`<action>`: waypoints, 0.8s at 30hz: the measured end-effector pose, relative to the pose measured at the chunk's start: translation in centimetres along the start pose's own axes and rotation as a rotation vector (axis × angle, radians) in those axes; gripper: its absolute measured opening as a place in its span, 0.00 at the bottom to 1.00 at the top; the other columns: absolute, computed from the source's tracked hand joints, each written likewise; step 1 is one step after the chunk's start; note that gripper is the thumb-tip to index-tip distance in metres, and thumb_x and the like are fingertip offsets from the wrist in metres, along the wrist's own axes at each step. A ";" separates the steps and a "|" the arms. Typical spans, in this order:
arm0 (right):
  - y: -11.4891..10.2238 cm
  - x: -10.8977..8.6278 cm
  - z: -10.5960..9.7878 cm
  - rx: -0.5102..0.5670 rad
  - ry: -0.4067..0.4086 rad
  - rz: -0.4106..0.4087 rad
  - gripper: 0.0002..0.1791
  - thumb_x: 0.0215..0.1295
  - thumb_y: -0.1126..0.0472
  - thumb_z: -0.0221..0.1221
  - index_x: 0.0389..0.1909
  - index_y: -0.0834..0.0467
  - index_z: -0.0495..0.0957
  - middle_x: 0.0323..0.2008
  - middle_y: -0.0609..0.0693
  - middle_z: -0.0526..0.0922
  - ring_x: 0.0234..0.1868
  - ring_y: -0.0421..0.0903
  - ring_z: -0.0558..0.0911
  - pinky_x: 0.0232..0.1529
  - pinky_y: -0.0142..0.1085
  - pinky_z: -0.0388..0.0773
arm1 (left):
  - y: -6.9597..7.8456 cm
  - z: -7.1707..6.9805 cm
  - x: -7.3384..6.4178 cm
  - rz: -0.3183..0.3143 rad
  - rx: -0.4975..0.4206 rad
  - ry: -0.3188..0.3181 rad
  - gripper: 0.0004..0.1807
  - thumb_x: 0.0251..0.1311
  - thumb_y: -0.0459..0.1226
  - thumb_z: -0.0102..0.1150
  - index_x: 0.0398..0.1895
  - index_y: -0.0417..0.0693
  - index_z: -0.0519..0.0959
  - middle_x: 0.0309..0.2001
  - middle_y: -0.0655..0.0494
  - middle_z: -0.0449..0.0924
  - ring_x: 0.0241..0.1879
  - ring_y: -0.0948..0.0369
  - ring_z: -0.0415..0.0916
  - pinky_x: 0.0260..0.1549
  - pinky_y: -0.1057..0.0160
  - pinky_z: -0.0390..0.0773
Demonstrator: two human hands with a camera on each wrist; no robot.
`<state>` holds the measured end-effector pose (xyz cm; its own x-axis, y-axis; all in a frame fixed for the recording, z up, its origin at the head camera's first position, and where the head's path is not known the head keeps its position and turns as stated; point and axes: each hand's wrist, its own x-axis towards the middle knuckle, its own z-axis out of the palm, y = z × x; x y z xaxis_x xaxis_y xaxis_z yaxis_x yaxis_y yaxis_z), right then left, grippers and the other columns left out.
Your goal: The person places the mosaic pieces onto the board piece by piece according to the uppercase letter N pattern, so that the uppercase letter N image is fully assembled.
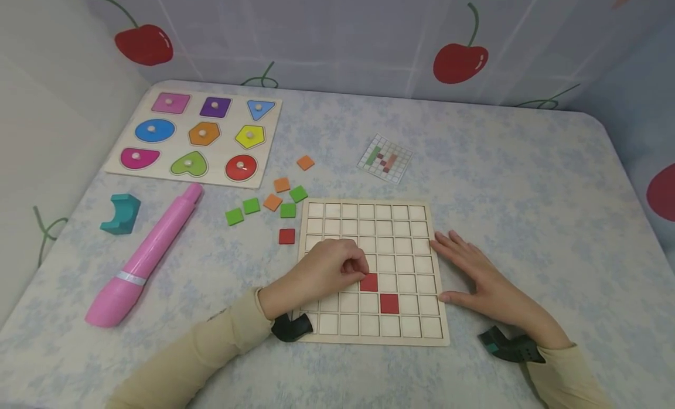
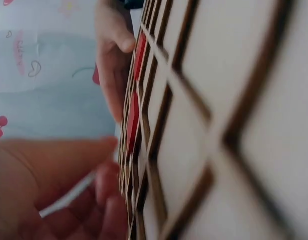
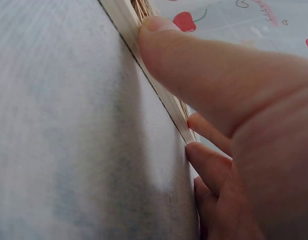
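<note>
My left hand reaches over the wooden grid board. Its thumb and curled fingers pinch at the upper left corner of a red tile, which lies flat in a cell. One cell down and to the right sits a second red tile; both tiles show edge-on in the left wrist view. Against the board's right edge rests my right hand, fingers extended. In the right wrist view its thumb touches the board's side. Left of the board lies a loose red tile.
Several green tiles and three orange tiles lie left of the board. A pattern card is behind it. Farther left are a shape puzzle, a pink microphone-shaped toy and a teal curved block.
</note>
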<state>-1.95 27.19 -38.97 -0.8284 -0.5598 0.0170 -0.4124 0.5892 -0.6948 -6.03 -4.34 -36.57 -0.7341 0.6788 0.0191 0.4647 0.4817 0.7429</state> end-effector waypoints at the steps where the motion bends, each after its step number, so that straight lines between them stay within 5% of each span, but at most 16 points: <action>1: 0.0 0.0 0.0 0.004 0.001 0.001 0.47 0.54 0.58 0.68 0.72 0.54 0.53 0.71 0.56 0.48 0.71 0.55 0.40 0.64 0.57 0.36 | 0.0 -0.3 0.0 -0.001 -0.017 0.001 0.04 0.53 0.32 0.66 0.28 0.51 0.82 0.24 0.68 0.73 0.25 0.69 0.69 0.27 0.70 0.72; 6: 0.1 0.0 0.0 0.024 0.004 -0.004 0.46 0.54 0.58 0.67 0.72 0.53 0.53 0.71 0.56 0.48 0.71 0.55 0.40 0.62 0.61 0.36 | -0.9 -3.4 -0.9 -0.045 -0.132 0.063 0.05 0.53 0.32 0.66 0.34 0.45 0.82 0.28 0.64 0.76 0.29 0.67 0.72 0.32 0.66 0.75; 12: 0.2 -0.1 -0.1 0.014 0.003 -0.008 0.46 0.54 0.58 0.67 0.72 0.54 0.53 0.71 0.56 0.48 0.71 0.55 0.40 0.62 0.60 0.36 | -3.9 -7.0 -3.3 -0.205 -0.212 0.183 0.08 0.55 0.32 0.65 0.38 0.42 0.81 0.31 0.57 0.78 0.32 0.61 0.74 0.36 0.60 0.76; 18: 0.0 0.0 -0.1 0.013 0.003 -0.005 0.46 0.55 0.58 0.67 0.72 0.54 0.53 0.71 0.57 0.49 0.71 0.55 0.40 0.62 0.61 0.36 | -7.4 -8.2 -5.0 -0.348 -0.234 0.208 0.13 0.55 0.35 0.66 0.43 0.41 0.80 0.36 0.53 0.79 0.36 0.58 0.74 0.39 0.59 0.75; 24: -0.1 0.0 -0.1 0.023 0.000 -0.008 0.46 0.55 0.58 0.67 0.72 0.54 0.53 0.71 0.57 0.48 0.71 0.55 0.40 0.62 0.60 0.36 | -8.6 -8.1 -5.2 -0.356 -0.189 0.197 0.12 0.54 0.33 0.66 0.42 0.40 0.81 0.31 0.52 0.77 0.31 0.56 0.72 0.31 0.65 0.74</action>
<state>-1.95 27.17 -38.85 -0.8254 -0.5640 0.0227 -0.4099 0.5713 -0.7110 -10.19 -16.51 -37.64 -0.9209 0.3612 -0.1464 0.0808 0.5443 0.8350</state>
